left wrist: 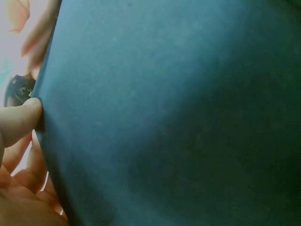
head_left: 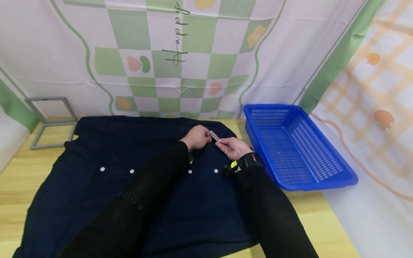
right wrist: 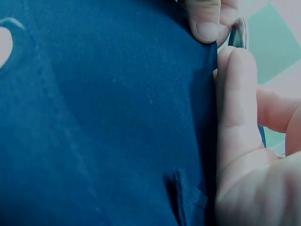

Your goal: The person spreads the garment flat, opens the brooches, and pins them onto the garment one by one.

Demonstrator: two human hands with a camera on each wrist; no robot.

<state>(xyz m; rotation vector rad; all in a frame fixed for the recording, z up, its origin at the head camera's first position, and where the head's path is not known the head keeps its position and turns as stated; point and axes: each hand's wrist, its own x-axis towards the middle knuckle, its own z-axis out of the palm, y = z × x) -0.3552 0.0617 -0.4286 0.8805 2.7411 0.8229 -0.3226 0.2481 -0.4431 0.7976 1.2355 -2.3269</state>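
Observation:
A dark navy shirt (head_left: pixel 87 150) with several white buttons lies spread over the table. Near its far right part, my left hand (head_left: pixel 197 137) pinches the cloth between thumb and fingers; the left wrist view has the thumb (left wrist: pixel 28 115) at the fabric's edge. Close beside it, my right hand (head_left: pixel 233 147) holds a small pale badge-like disc (head_left: pixel 214 135) between thumb and fingers, tilted and seen nearly edge-on. In the right wrist view the disc's shiny rim (right wrist: pixel 241 33) shows above the right fingertips, next to the folded cloth edge. What lies behind the fold is hidden.
A blue slotted plastic basket (head_left: pixel 284 150) stands to the right of the shirt. At the back left is a grey metal frame (head_left: pixel 53 123). A patterned curtain (head_left: pixel 193 64) hangs behind the wooden table (head_left: pixel 13 186).

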